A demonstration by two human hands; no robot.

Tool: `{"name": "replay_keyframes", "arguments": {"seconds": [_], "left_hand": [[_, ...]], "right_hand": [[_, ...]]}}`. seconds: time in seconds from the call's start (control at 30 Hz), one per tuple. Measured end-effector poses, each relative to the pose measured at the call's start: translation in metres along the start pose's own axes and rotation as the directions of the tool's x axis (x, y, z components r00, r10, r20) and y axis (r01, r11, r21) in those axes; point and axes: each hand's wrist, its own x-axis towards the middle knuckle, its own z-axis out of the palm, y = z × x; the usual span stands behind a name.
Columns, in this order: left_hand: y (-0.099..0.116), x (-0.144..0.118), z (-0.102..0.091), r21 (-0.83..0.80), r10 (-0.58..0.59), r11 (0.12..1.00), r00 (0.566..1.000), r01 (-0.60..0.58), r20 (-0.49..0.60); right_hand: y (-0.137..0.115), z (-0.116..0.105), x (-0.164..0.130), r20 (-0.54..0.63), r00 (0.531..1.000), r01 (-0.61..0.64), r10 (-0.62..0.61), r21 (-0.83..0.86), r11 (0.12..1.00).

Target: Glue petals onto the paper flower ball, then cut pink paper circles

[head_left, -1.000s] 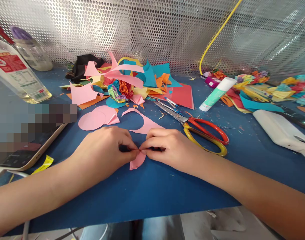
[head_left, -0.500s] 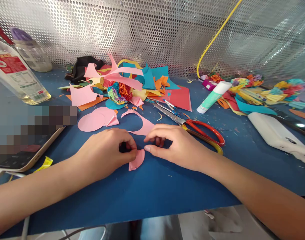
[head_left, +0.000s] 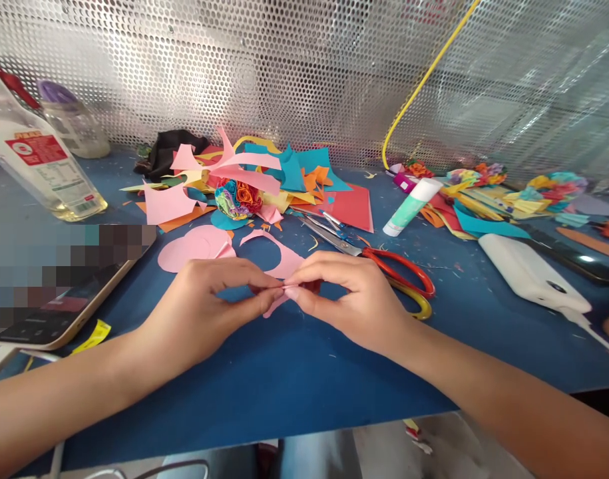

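Note:
Between my fingertips is a small folded piece of pink paper (head_left: 275, 306), mostly hidden, with its lower corner showing beneath them. My left hand (head_left: 219, 299) pinches it from the left. From the other side my right hand (head_left: 341, 289) pinches it too, thumb and fingers meeting the left ones. Just behind the hands lies a pink paper offcut (head_left: 279, 253) with a round cutout. Pink paper circles (head_left: 189, 247) overlap on the table beyond my left hand, and scissors (head_left: 401, 269) with red and yellow handles rest behind my right hand.
Coloured paper scraps (head_left: 254, 166) and a paper flower ball (head_left: 238, 198) lie at the back. A glue stick (head_left: 411, 207) and a white power bank (head_left: 534, 273) are on the right. A bottle (head_left: 49, 153) and a phone (head_left: 84, 293) stand left on the blue table (head_left: 264, 392).
My right hand has come to the pink paper and now pinches it beside the left. The folded piece is lifted and turned, with less of it showing. The view has shifted slightly.

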Motion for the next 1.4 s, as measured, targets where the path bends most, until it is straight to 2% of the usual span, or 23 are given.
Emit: {"name": "replay_keyframes", "arguments": {"seconds": [0.13,0.27,0.4,0.53,0.77,0.87,1.4], "left_hand": [[0.0005,-0.0029,0.0010,-0.027,0.042,0.999,0.999,-0.043,-0.026],[0.0026,-0.0041,0.0020,-0.066,0.022,0.998,0.999,-0.025,-0.036],[0.0051,-0.0023,0.0024,-0.107,-0.022,0.994,0.997,0.014,-0.074],[0.0037,-0.0021,0.0020,-0.119,-0.039,0.993,0.989,0.022,-0.143],[0.0002,-0.0019,-0.0002,0.013,0.056,0.998,0.995,-0.055,-0.084],[0.0020,-0.0001,-0.0010,0.012,0.009,1.000,1.000,-0.009,-0.004],[0.0026,-0.0001,-0.0023,-0.126,-0.162,0.977,0.982,0.174,0.101]], "right_hand": [[0.0003,0.0008,-0.0012,0.001,0.999,0.052,-0.052,-0.010,0.999],[-0.0005,0.0026,-0.0007,-0.011,0.997,0.075,-0.075,0.033,0.997],[-0.0028,0.0041,0.0006,-0.027,0.999,-0.023,0.026,0.093,0.995],[-0.0031,0.0030,0.0016,0.011,0.994,-0.112,0.111,0.098,0.989],[0.0005,0.0039,-0.0004,0.040,0.999,-0.029,0.030,-0.018,0.999],[0.0009,0.0043,-0.0016,0.050,0.999,0.007,-0.004,-0.054,0.999],[-0.0018,0.0021,-0.0021,0.099,0.994,0.054,-0.037,-0.181,0.982]]}}
